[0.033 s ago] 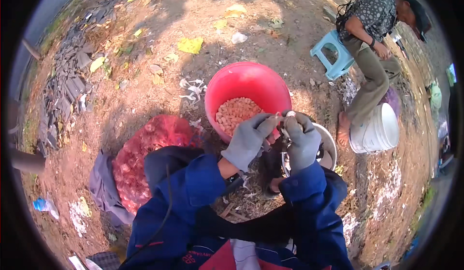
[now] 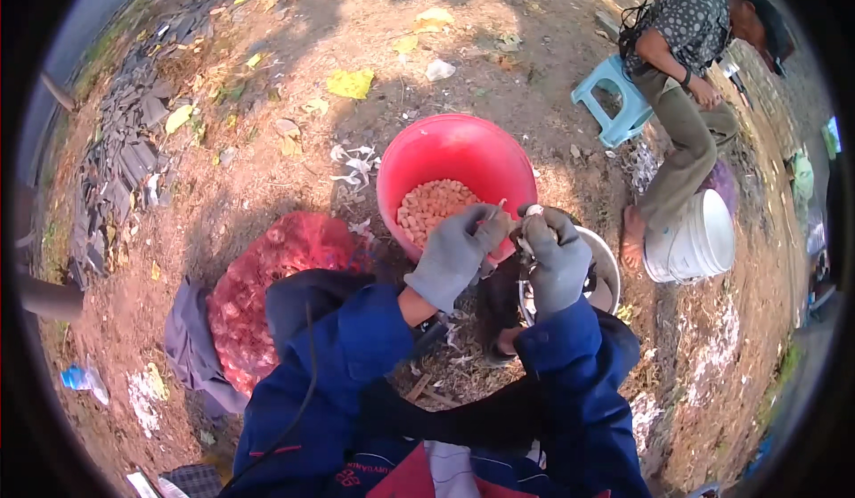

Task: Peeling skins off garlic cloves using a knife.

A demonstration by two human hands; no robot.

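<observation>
My left hand (image 2: 452, 253), in a grey work glove, is closed at the right rim of the red bucket (image 2: 512, 155). A pale piece of garlic (image 2: 509, 219) shows at its fingertips, partly hidden, so I cannot tell if it is a head or skin. Beside it, my right hand (image 2: 557, 257), also gloved, pinches a whitish garlic clove (image 2: 533, 210) between thumb and forefinger. A small gap separates the two hands. Peeled garlic cloves (image 2: 434, 206) cover the bucket's bottom. Below my right hand stands a metal basin (image 2: 608, 262), mostly hidden by it.
A red mesh bag (image 2: 245, 306) of garlic heads lies left of my knees, against a dark cloth (image 2: 189, 333). On the right, another person (image 2: 686, 44) sits by a light-blue stool (image 2: 614, 97), with a white bucket (image 2: 699, 240) nearby. Leaves and garlic skins litter the dirt ground.
My left hand has shifted slightly left and down, away from my right fingertips, widening the gap between them. The right hand keeps its place with the clove.
</observation>
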